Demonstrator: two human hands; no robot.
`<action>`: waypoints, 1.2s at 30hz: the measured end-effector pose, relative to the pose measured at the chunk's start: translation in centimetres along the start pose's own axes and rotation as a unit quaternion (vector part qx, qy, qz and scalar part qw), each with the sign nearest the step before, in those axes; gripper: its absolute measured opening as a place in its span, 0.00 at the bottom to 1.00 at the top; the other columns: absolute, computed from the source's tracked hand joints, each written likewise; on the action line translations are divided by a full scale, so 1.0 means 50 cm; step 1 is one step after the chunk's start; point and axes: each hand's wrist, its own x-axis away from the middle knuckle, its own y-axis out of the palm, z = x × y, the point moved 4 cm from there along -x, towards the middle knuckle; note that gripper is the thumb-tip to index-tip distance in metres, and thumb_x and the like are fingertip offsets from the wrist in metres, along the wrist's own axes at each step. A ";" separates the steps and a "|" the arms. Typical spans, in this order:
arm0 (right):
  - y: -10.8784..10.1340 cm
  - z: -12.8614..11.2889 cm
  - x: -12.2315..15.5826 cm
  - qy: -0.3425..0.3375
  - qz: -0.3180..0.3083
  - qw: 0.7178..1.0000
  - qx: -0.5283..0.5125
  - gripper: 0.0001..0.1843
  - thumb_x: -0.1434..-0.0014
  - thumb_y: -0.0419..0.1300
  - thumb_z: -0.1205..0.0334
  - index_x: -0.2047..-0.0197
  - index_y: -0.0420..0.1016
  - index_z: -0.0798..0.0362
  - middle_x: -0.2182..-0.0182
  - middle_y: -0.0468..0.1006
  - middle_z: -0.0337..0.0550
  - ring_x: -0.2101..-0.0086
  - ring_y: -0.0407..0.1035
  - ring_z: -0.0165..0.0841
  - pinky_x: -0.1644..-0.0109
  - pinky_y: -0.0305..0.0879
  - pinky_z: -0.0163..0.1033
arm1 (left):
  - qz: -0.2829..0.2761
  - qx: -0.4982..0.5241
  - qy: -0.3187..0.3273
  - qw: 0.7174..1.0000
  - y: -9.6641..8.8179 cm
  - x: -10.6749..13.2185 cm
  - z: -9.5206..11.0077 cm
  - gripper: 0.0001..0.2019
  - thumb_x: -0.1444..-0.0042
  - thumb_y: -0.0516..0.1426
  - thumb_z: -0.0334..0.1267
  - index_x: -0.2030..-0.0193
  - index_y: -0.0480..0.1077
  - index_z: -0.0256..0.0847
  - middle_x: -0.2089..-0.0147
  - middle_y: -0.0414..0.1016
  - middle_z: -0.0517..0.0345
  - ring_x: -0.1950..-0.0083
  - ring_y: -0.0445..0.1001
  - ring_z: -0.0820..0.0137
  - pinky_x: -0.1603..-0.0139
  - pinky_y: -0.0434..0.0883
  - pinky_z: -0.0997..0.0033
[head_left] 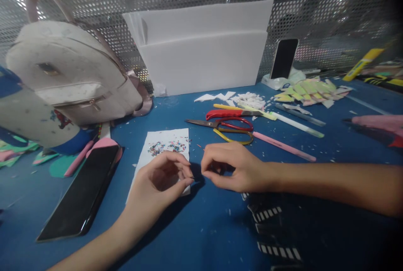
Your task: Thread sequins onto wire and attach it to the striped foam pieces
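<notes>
Left hand [163, 178], fingertips pinched together, curls over the scrap-strewn white paper [163, 141], and right hand [231, 168] pinches likewise just beside it.

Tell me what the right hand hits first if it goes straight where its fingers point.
Probably the left hand: the right hand points across at its fingertips, a small gap apart, above the edge of the white paper. Depth is unclear.

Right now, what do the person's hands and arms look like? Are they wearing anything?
Nothing is worn that the picture shows. The left hand and the right hand have no gloves, and no rings can be seen. The left forearm and the right forearm are slim and bare as far as the picture reaches: no sleeves, watch or bracelet.
</notes>
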 end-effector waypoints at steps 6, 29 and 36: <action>0.004 -0.001 0.002 -0.018 -0.010 1.000 0.011 0.03 0.40 0.58 0.72 0.66 0.70 0.57 0.71 0.70 0.37 0.71 0.63 0.23 0.67 0.59 0.29 | -0.007 -0.011 0.003 1.000 0.001 0.003 0.000 0.07 0.46 0.62 0.27 0.63 0.73 0.43 0.67 0.76 0.63 0.64 0.74 0.76 0.60 0.72 0.80; 0.012 -0.001 0.008 -0.048 -0.045 0.997 0.048 0.02 0.40 0.58 0.70 0.65 0.69 0.54 0.69 0.72 0.38 0.68 0.64 0.26 0.64 0.60 0.32 | -0.009 -0.065 -0.009 0.998 0.016 0.017 -0.001 0.04 0.44 0.62 0.33 0.68 0.72 0.41 0.69 0.75 0.62 0.68 0.73 0.76 0.67 0.70 0.81; 0.011 0.000 0.008 -0.028 -0.047 0.998 -0.025 0.04 0.42 0.57 0.72 0.65 0.67 0.55 0.69 0.72 0.40 0.69 0.64 0.25 0.65 0.61 0.31 | -0.029 -0.166 0.042 0.985 0.013 0.027 0.014 0.05 0.43 0.59 0.30 0.68 0.73 0.43 0.68 0.78 0.61 0.64 0.76 0.72 0.65 0.72 0.78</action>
